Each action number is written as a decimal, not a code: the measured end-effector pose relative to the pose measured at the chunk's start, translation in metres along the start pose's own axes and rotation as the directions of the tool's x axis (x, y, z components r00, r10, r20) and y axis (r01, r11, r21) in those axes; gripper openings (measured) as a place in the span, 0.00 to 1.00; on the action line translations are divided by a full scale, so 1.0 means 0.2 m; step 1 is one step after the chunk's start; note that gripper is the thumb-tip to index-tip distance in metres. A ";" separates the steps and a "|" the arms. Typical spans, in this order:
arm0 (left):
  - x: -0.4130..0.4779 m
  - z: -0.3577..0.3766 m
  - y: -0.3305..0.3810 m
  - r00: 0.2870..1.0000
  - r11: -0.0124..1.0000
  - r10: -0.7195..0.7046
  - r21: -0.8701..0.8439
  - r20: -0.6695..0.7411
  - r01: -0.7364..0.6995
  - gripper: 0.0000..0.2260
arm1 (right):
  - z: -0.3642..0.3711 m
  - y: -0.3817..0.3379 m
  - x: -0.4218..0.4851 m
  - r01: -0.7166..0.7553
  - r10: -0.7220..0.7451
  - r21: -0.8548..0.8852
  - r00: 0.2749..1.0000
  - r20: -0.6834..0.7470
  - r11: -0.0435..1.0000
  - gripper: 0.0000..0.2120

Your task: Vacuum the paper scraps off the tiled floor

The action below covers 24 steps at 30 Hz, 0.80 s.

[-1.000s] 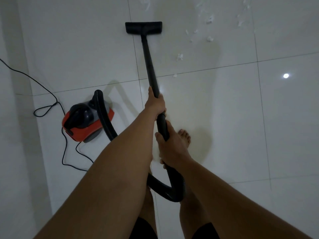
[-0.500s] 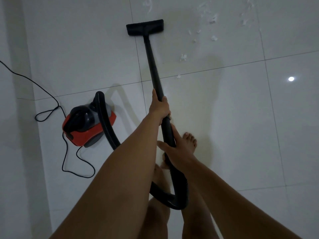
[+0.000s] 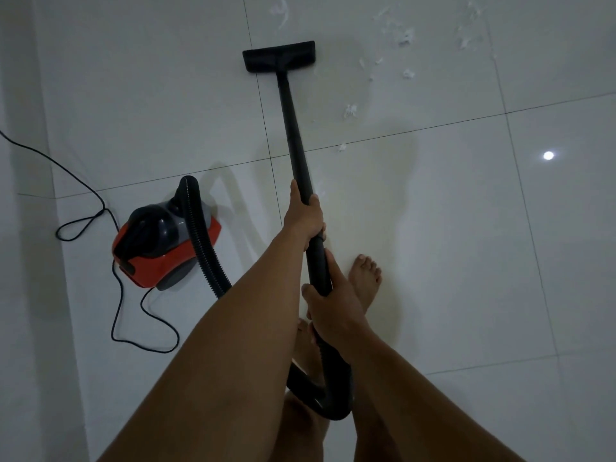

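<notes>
A black vacuum wand [image 3: 292, 128] runs up the middle of the view to a flat black floor nozzle [image 3: 279, 56] resting on the white tiled floor [image 3: 466, 261]. My left hand [image 3: 304, 217] grips the wand higher up; my right hand [image 3: 331, 303] grips the handle below it. White paper scraps [image 3: 407, 74] lie scattered to the right of the nozzle, with one piece [image 3: 350, 111] close to the wand and more [image 3: 282, 10] beyond the nozzle.
The red and black vacuum canister [image 3: 163, 241] sits at the left, its ribbed hose [image 3: 203, 248] curving under my arms. A black power cord [image 3: 83, 208] loops across the floor beside it. My bare foot [image 3: 365, 281] stands right of the wand.
The nozzle has slid back toward me and sits lower in the view. My foot has stepped forward, and the scraps appear nearer.
</notes>
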<state>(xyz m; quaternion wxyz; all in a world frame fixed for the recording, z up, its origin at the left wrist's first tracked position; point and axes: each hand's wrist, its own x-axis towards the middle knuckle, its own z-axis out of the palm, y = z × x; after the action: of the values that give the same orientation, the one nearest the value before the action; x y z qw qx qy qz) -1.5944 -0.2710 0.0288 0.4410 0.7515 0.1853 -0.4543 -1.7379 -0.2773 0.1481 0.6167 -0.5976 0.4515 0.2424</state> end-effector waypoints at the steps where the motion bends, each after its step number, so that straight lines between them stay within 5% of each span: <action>1: 0.00 0.00 -0.01 1.000 1.000 0.004 0.020 0.004 -0.004 0.29 | 0.01 0.01 0.00 -0.003 0.003 -0.001 1.000 -0.006 1.000 0.34; 17: 0.07 -0.11 0.12 1.000 0.987 0.024 0.161 0.019 -0.027 0.31 | 0.02 -0.20 0.03 -0.004 0.003 0.007 0.999 0.050 1.000 0.30; 24: 0.13 -0.10 0.28 1.000 0.983 0.015 0.183 0.020 -0.018 0.31 | -0.05 -0.38 0.09 0.028 -0.021 -0.121 0.998 0.054 0.992 0.31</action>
<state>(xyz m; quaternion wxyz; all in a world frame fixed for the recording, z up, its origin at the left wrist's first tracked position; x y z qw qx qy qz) -1.5321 -0.2882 0.0389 0.3754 0.7862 0.1325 -0.4727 -1.6684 -0.3039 0.1736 0.5937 -0.6330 0.4123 0.2773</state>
